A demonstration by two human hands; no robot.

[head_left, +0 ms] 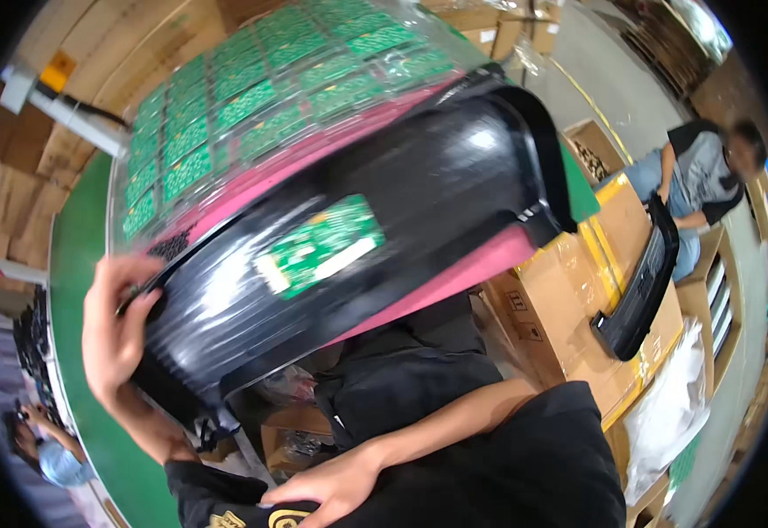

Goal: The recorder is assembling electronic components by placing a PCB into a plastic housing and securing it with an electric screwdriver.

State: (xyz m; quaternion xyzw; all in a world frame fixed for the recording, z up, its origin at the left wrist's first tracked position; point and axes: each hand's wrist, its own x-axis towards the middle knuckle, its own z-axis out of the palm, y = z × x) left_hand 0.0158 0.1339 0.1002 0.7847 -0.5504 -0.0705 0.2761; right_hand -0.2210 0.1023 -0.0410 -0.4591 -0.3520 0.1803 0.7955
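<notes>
Note the black housing (428, 176), held at its left end by the left hand (115, 326), with thumb and fingers closed on the rim. Locate it tilted above the pink sheet (481, 264), just beside the clear-wrapped stack of green boards (269, 79). Note the single circuit board (327, 246) lying inside the housing, near mid-length. Find the right hand (340, 484) low against the black shirt (507, 466), apart from the housing, fingers loosely bent; cannot tell, near the dim lower edge, whether gripping cloth. Treat one-ended holding as the main hazard: in case of a slip, expect twisting or dropping of the far end. If loose, expect sliding of the circuit board under steeper tilt, with possible scraping of its components. Beware also of catching the far end on the clear wrap through too wide a swing.
</notes>
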